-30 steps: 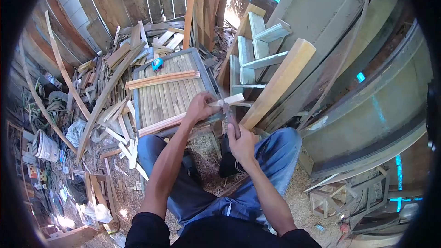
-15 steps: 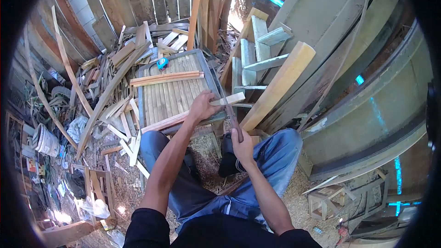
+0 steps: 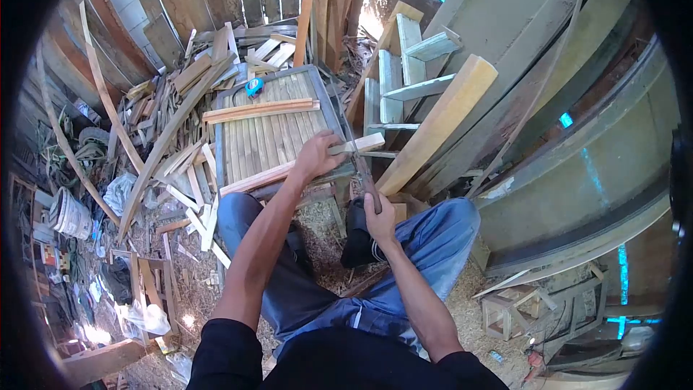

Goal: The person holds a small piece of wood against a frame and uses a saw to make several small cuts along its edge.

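My left hand (image 3: 317,157) is closed around a pale wooden strip (image 3: 369,142), whose free end sticks out to the right past the edge of a slatted wooden panel. Closed on the handle of a handsaw (image 3: 365,176) is my right hand (image 3: 381,218), between my knees. The saw's narrow dark blade runs up and away, crossing the strip just right of my left fingers. Under my left wrist a reddish wooden strip (image 3: 258,178) lies along the panel's near edge. Fine detail where blade and strip meet is too small to make out.
The slatted panel (image 3: 278,130) bears two thin strips (image 3: 260,110) and a blue tape measure (image 3: 254,87). Scrap wood (image 3: 191,79) is heaped behind and left. A thick board (image 3: 440,123) and a pale stepped wooden frame (image 3: 419,87) stand at right. Wood shavings cover the floor.
The whole scene sits slightly higher in the view. Both hands keep their grips, and the saw still crosses the strip at about the same place.
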Demonstrator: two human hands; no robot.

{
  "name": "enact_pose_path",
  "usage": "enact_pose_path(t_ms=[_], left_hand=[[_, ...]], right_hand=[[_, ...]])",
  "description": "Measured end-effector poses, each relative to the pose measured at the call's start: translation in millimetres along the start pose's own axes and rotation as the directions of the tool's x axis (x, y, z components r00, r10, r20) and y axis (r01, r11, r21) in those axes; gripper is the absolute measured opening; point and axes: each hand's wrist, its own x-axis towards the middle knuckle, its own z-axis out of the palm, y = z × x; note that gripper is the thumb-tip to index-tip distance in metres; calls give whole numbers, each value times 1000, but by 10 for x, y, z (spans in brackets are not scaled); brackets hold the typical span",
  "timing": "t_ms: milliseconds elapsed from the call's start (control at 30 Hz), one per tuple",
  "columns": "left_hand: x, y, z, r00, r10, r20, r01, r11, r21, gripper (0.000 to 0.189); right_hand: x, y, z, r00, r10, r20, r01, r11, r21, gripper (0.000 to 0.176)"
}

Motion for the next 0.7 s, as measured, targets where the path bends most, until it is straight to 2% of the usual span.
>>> enact_pose_path(t_ms=[100, 167, 200, 267, 300, 367, 400, 467, 500, 567, 700], left_hand=[[-20, 13, -5, 1000, 18, -18, -19, 1000, -19, 26], [-10, 34, -44, 1000, 7, -5, -7, 998, -55, 25], [-17, 2, -37, 1000, 0, -5, 0, 998, -56, 25], [1, -58, -2, 1000, 3, 16, -1, 995, -100, 24], [15, -69, 4, 1000, 0, 10, 1, 995, -102, 24], [-1, -73, 24, 1000, 20, -15, -21, 997, -73, 26], [-18, -69, 36, 1000, 11, -14, -12, 997, -75, 26], [-5, -48, 35, 1000, -19, -15, 19, 1000, 2, 26], [13, -38, 26, 1000, -14, -14, 14, 1000, 10, 26], [5, -4, 28, 999, -34, -34, 33, 999, -16, 28], [43, -58, 27, 998, -53, -42, 52, 998, -19, 28]], right_hand=[[-20, -195, -44, 1000, -3, -13, 3, 1000, 23, 31], [-18, -367, -162, 992, 127, 8, -126, 989, -72, 31], [-68, -427, -259, 991, 131, 14, -130, 989, -73, 31], [-264, -478, -485, 969, 232, 88, -204, 945, -255, 30], [-378, -453, -540, 969, 230, 92, -199, 945, -260, 30], [-575, -404, -618, 961, 272, 44, -267, 959, -97, 34], [-553, -457, -617, 959, 278, 50, -272, 957, -100, 34], [-400, -617, -573, 978, 205, 31, -196, 964, -182, 35], [-260, -570, -504, 979, 201, 28, -194, 966, -173, 35], [-24, -402, -386, 993, 113, 34, -99, 954, -284, 35], [14, -360, -359, 996, 91, 23, -87, 987, -137, 37]])
